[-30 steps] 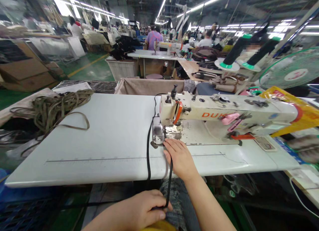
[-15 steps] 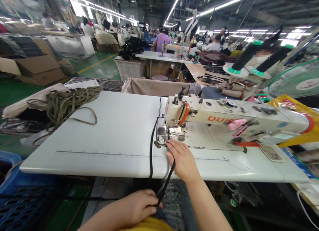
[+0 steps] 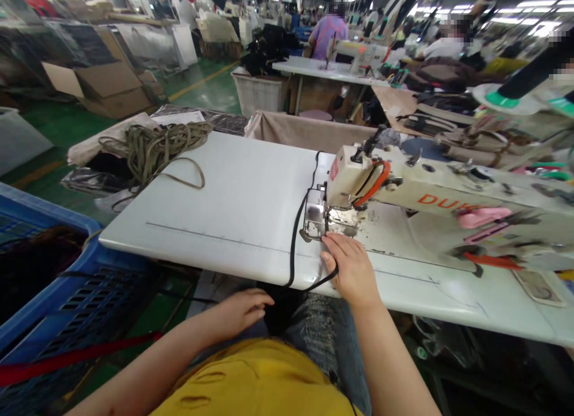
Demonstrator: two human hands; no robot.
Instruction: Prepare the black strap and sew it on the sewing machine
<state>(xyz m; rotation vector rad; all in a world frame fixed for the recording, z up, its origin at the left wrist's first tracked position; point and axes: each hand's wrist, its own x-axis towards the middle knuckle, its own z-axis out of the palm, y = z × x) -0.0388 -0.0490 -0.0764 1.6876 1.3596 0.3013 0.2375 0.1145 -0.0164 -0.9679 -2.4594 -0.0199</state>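
My right hand rests on the machine table just in front of the presser foot. Its fingers press a narrow black strap that runs under the sewing machine. From under this hand, the strap droops in a loop over the table's front edge. Another length lies to the left of the needle plate and runs to the back of the head. Over my lap, below the table edge, my left hand is open, its thumb and fingers apart and nothing visible between them.
A tangled heap of olive strap lies at the table's left end. To the left stands a blue plastic basket with dark material inside and a red band across it. Behind the table is a fabric-lined bin. Co-workers sit farther back.
My left hand has let go of the black strap and moved left. The strap between my hands has gone slack. My right hand stays by the presser foot, and my view has tilted down and left.
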